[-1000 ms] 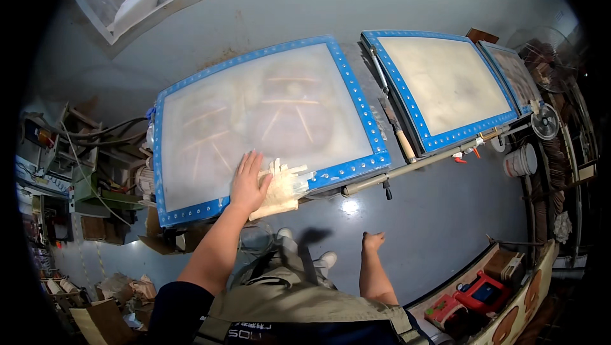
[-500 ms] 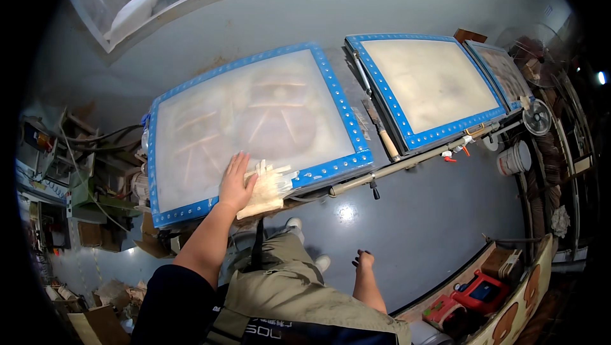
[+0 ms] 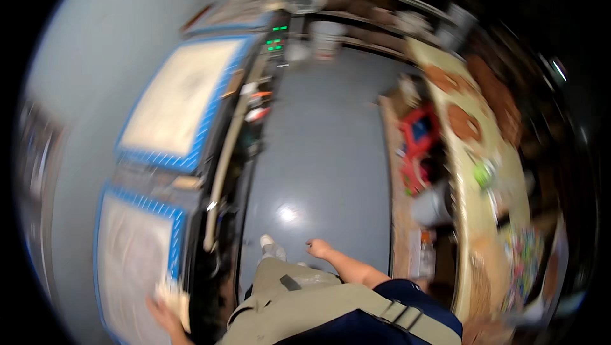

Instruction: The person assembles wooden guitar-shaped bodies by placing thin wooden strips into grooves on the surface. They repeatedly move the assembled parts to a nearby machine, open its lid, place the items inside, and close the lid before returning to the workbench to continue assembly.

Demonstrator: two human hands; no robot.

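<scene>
Swung round to the right since the earlier frame, the view now puts the blue-framed panel with the milky sheet [image 3: 130, 253] at the lower left, alongside the person instead of ahead. Over its edge nearest the body is the left hand [image 3: 164, 316], blurred, its fingers seemingly extended; whether it grips anything I cannot tell. Just beside it, to its right and slightly ahead, lies the crumpled cream cloth bundle [image 3: 175, 297], on the panel's blue border, its longer side running roughly away from the body; contact with the fingers is unclear. Well apart from both, the right hand [image 3: 319, 248] hangs over the grey glossy floor [image 3: 324, 122], loosely curled, nothing showing in it, how far closed unclear. So the left hand is clearly nearer to panel and cloth, and the panel's long axis runs forward along the person's left. Beyond it in line come a second blue-framed panel with a cream sheet [image 3: 181, 97] and a smaller third panel [image 3: 235, 13]; a beige pipe [image 3: 229, 160] runs along their floor side.
</scene>
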